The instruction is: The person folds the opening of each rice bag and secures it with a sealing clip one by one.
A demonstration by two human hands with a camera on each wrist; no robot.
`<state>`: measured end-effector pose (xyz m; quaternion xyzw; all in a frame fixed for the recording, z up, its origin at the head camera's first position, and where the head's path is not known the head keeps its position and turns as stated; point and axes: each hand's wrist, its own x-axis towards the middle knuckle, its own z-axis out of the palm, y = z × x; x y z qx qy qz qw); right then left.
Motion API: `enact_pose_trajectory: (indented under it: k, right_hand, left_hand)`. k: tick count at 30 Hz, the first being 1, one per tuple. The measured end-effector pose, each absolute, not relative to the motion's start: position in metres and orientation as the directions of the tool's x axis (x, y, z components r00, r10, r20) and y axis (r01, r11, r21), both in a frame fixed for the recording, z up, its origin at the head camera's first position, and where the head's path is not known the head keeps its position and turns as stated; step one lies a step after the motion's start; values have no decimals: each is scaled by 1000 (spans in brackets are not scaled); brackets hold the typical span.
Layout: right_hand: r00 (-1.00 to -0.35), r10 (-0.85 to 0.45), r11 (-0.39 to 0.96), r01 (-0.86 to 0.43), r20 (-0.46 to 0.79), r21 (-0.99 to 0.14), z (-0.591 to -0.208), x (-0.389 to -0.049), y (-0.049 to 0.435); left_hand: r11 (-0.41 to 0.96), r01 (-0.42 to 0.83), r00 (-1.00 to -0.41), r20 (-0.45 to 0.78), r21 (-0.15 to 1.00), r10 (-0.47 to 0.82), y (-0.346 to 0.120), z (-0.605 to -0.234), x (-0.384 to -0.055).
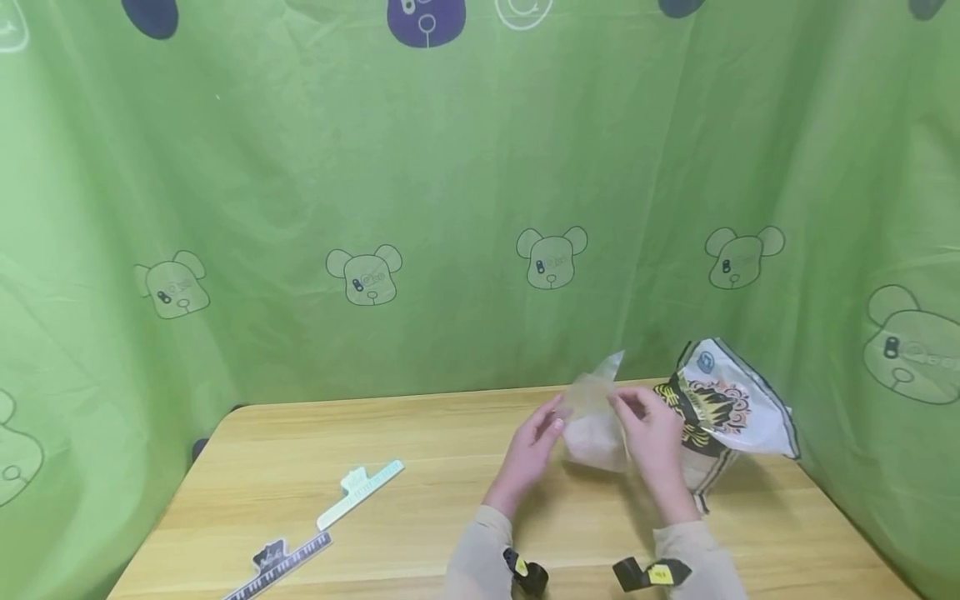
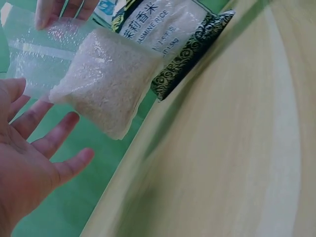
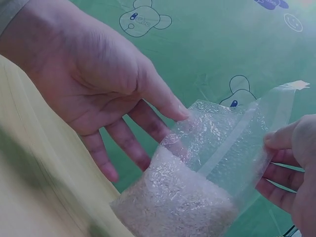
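Note:
A clear plastic bag of rice (image 1: 595, 435) is held up above the table, its lower part filled with white grains and its upper part thin and see-through. My left hand (image 1: 534, 446) pinches one side of the bag between thumb and forefinger; the other fingers (image 2: 74, 165) are spread. On the opposite side, my right hand (image 1: 652, 437) pinches the bag's edge near the top, as the right wrist view shows with the thumb (image 3: 281, 138) on the plastic. Beside the right hand stands a large printed jasmine rice sack (image 1: 731, 400), partly hidden by that hand.
Two long bar clips lie on the left of the wooden table (image 1: 435, 500): a pale green clip (image 1: 360, 494) and a black-and-white clip with a piano-key pattern (image 1: 281, 567). A green curtain (image 1: 450, 167) with bear prints hangs behind and at both sides.

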<state>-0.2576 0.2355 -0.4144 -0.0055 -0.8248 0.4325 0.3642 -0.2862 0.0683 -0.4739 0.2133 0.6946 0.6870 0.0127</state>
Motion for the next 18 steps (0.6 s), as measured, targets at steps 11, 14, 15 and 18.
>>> enact_pose_trajectory:
  k: [11, 14, 15, 18]
  right_hand:
    - [-788, 305, 591, -284, 535, -755, -410, -255, 228]
    - [-798, 292, 578, -293, 528, -762, -411, -255, 224]
    - [-801, 288, 575, -293, 524, -764, -411, -255, 223]
    - [-811, 271, 571, -299, 518, -765, -411, -254, 219]
  left_hand:
    - [-70, 256, -918, 265, 964, 295, 55, -473, -291]
    - [-67, 251, -919, 260, 966, 297, 49, -474, -293]
    - [-62, 252, -919, 259, 966, 298, 48, -474, -293]
    - [-57, 249, -921, 254, 967, 296, 43, -474, -294]
